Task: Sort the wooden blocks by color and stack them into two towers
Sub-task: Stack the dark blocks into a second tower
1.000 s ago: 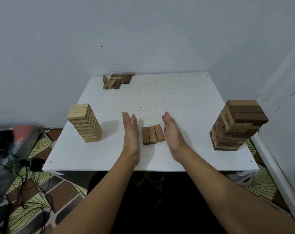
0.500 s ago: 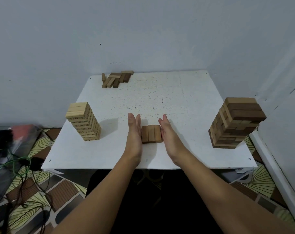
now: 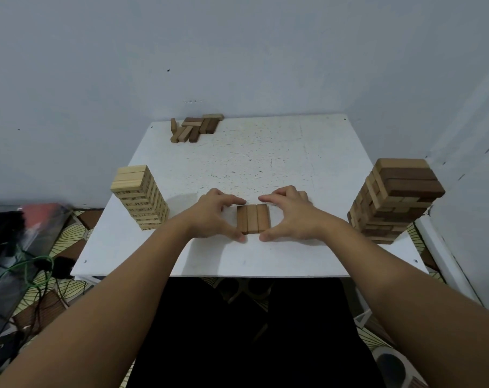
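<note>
White tabletop (image 3: 265, 169) is holding everything here, so I'm using it as the reference. Biggest thing on it is the dark brown tower (image 3: 391, 200) standing at the table's right edge, looking a bit ragged with blocks poking out of line. Over at the table's left edge the pale tower (image 3: 139, 197) is standing slimmer and tidier. At the table's far left corner a loose pile of blocks (image 3: 194, 128) is waiting, mixed mid and dark brown as far as I can tell. Near the table's front edge, roughly centred, three brown blocks (image 3: 253, 219) are lying side by side, touching, as one flat layer. The left hand (image 3: 212, 217) and right hand (image 3: 292, 217) are bracketing that layer, each with fingertips curling over the far end and thumb pressing the near end, so both are pinching the trio together. Looks to me like the step is squaring up a layer before it's going onto the dark tower. Next move is probably calling for even squeeze from both sides while lifting, otherwise the middle block is likely dropping out. No containers anywhere that I can see.
</note>
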A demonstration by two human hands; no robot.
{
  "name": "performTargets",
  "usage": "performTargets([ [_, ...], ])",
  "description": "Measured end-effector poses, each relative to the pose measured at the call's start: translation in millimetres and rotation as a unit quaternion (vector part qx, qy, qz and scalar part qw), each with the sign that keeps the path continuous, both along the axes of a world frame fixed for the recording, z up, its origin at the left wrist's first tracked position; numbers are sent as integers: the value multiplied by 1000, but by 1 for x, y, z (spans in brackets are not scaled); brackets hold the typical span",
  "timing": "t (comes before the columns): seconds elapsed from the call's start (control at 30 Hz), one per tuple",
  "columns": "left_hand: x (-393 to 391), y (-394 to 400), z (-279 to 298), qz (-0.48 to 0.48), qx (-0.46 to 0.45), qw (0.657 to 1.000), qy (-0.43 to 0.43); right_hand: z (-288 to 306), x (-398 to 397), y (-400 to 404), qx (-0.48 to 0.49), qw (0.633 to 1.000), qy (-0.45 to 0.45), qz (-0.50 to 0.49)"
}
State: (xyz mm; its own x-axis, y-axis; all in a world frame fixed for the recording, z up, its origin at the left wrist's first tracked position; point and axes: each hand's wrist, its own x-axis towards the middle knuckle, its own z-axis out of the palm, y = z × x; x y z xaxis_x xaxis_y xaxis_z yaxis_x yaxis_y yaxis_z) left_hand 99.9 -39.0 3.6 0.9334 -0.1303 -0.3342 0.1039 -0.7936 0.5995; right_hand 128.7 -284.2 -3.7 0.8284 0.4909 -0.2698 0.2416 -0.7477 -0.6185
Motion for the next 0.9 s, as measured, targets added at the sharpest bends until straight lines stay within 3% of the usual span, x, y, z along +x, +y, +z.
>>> performTargets([
  [0.53, -8, -4, -13, 18, -53, 996, -71, -3, -5, 6, 27, 995, -94, -1],
  [0.9, -18, -6, 76, 22, -89, 976, -199, 85, -5, 10, 57, 974, -220, 9],
])
